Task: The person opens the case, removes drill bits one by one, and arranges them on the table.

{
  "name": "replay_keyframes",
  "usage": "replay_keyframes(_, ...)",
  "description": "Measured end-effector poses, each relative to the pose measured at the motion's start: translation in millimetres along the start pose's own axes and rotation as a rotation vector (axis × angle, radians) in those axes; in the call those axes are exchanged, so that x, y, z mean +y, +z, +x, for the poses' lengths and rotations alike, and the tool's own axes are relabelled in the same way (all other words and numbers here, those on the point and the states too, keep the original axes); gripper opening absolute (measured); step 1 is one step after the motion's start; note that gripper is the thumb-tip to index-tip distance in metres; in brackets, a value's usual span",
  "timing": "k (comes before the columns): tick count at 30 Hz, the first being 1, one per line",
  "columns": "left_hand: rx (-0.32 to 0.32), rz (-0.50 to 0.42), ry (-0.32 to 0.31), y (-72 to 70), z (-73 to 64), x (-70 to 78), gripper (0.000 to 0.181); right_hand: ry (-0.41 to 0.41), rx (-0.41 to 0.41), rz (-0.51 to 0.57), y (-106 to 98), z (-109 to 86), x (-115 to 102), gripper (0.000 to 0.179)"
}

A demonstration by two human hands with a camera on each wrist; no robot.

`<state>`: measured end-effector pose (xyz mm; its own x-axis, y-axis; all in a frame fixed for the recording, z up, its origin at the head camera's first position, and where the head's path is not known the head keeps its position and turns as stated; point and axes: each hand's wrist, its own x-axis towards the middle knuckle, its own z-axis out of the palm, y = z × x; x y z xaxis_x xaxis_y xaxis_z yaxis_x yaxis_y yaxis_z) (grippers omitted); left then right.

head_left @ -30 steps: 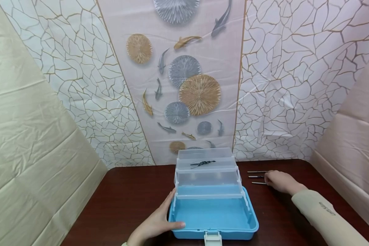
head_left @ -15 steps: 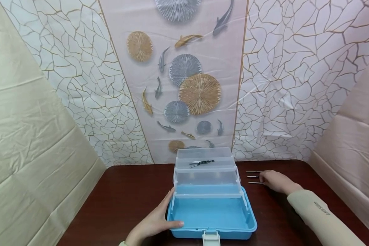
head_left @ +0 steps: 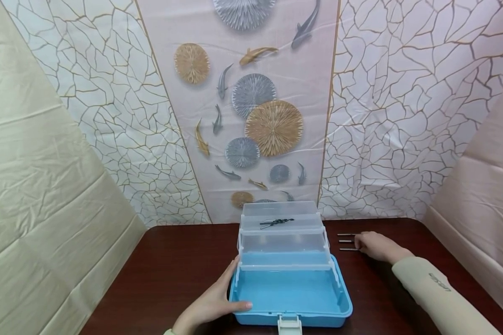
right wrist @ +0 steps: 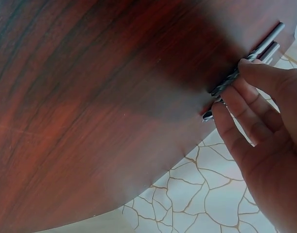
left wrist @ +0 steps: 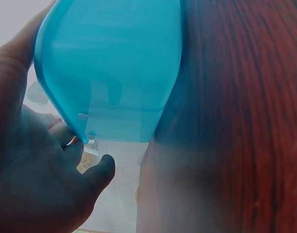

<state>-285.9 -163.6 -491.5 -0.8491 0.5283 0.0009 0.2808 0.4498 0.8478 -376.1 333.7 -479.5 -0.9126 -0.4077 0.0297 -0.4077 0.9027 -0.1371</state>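
My left hand grips the left wall of a light blue toolbox, thumb over the rim and fingers along the outside. In the left wrist view its fingers lie beside the blue wall. To the right of the box, my right hand pinches the nearest drill bit between thumb and fingers, low at the table. Two more drill bits lie behind it, their right ends hidden by the hand. The right wrist view shows the pinched drill bit's smooth shank sticking out past the thumb.
The box stands open with its clear tiered trays raised at the back. Several dark drill bits lie in the top tray. A white latch hangs at the front. Patterned cloth rises behind the dark red table.
My right hand has shifted slightly left, and the nearest drill bit has slid left with it, more level with the other two. My left hand stays on the box.
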Motion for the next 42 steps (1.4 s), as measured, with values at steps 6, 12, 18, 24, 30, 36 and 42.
replay_keyframes(6, 0.010, 0.013, 0.005, -0.7, -0.5, 1.7, 0.109, 0.018, -0.009, 0.015, -5, 0.5, -1, 0.012)
replay_keyframes(12, 0.017, 0.020, 0.013, -1.1, 0.4, 1.7, 0.110, 0.042, -0.038, 0.041, -10, 2.1, -2, 0.010)
replay_keyframes(18, 0.015, 0.014, 0.012, -1.4, 1.8, -0.2, 0.110, 0.068, -0.019, 0.106, -13, 3.3, 4, 0.005)
replay_keyframes(24, 0.010, 0.010, 0.007, -1.7, 2.7, -1.4, 0.109, 0.070, 0.024, 0.188, -22, 1.7, 9, 0.003)
replay_keyframes(30, 0.011, 0.017, 0.010, -2.1, 2.3, -2.0, 0.109, 0.052, 0.068, 0.197, -37, 4.9, 10, 0.005)
replay_keyframes(36, 0.013, 0.017, 0.015, -0.2, 1.6, -2.7, 0.110, 0.018, 0.089, 0.161, -67, 14.8, 6, 0.006)
replay_keyframes(42, 0.009, 0.008, 0.019, 0.1, 1.0, -1.2, 0.111, 0.027, 0.149, 0.116, -108, 26.2, -5, 0.012)
